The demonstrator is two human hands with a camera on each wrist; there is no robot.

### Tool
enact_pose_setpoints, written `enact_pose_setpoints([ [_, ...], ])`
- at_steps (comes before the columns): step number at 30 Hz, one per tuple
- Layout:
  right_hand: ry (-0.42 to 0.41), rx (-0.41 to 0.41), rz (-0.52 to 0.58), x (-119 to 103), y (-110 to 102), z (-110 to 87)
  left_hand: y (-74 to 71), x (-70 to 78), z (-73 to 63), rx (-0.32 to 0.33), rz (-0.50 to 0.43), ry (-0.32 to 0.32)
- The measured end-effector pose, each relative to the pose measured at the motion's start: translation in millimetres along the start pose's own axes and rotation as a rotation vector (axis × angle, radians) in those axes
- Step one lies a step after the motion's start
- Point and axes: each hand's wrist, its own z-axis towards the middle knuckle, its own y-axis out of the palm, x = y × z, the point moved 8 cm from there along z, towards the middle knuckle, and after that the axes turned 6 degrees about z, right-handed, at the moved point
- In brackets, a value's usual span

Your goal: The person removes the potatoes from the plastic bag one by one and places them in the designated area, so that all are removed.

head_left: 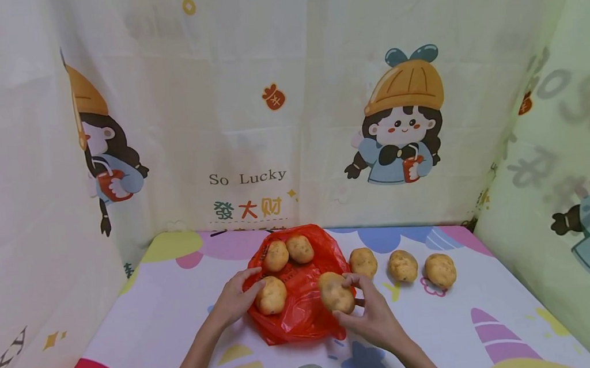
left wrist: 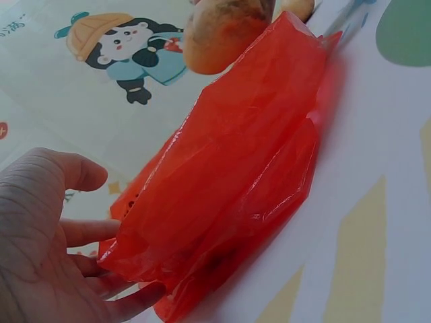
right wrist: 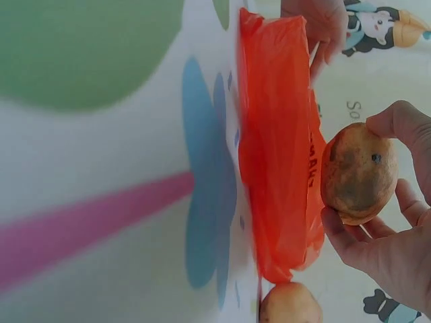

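A red plastic bag [head_left: 305, 313] lies spread on the table, its mouth facing up. Two potatoes, one left [head_left: 276, 256] and one right [head_left: 300, 249], show at its far side, and another potato [head_left: 271, 295] sits at its near left. My right hand [head_left: 373, 316] holds a potato [head_left: 336, 293] between thumb and fingers over the bag's right side; dark patches mark its skin in the right wrist view. At the bag's left rim is my left hand [head_left: 233, 298]. In the left wrist view its fingers [left wrist: 91, 232] reach along the bag's edge, thumb apart.
Three more potatoes stand in a row right of the bag: a near one [head_left: 363, 263], a middle one [head_left: 402, 266] and a far right one [head_left: 440, 271]. A printed cloth [head_left: 313, 148] hangs behind and at both sides. Colourful shapes pattern the tabletop [head_left: 421, 336].
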Motion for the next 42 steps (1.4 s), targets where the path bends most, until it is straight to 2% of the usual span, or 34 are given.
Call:
enact_pose_setpoints([
  [9,0.101,0.076,-0.036,10,-21,-7.7,0.6,-0.4,-0.4,0.0,0.002,0.004],
  [14,0.106,0.103,-0.056,14,-31,-10.3,1.2,-1.1,-0.6,-0.003,0.003,0.001],
  [30,0.215,0.149,-0.129,32,-48,-13.9,2.7,-2.4,-0.3,-0.001,0.005,-0.003],
  [42,0.273,0.132,-0.204,41,-55,-14.8,3.5,-2.9,-1.1,-0.007,-0.008,0.001],
])
